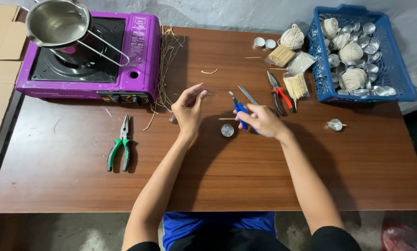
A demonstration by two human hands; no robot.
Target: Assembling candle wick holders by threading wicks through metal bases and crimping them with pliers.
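My right hand (263, 121) grips blue-handled scissors (240, 109), blades apart and pointing up toward the table's middle. My left hand (189, 109) is raised above the wooden table (69, 176), thumb and fingers pinching a short, thin piece of pale wick near its fingertips. A small round metal cup (227, 130) sits on the table between the two hands, with a thin wooden stick (226, 119) lying just above it.
A purple portable stove (139, 60) with a steel pot (55, 23) stands back left, loose wick strands (164, 69) beside it. Green pliers (119, 148) lie left, red pliers (279, 95) right. A blue basket (394, 69) holds cups and twine balls. Another cup (335, 124) sits right.
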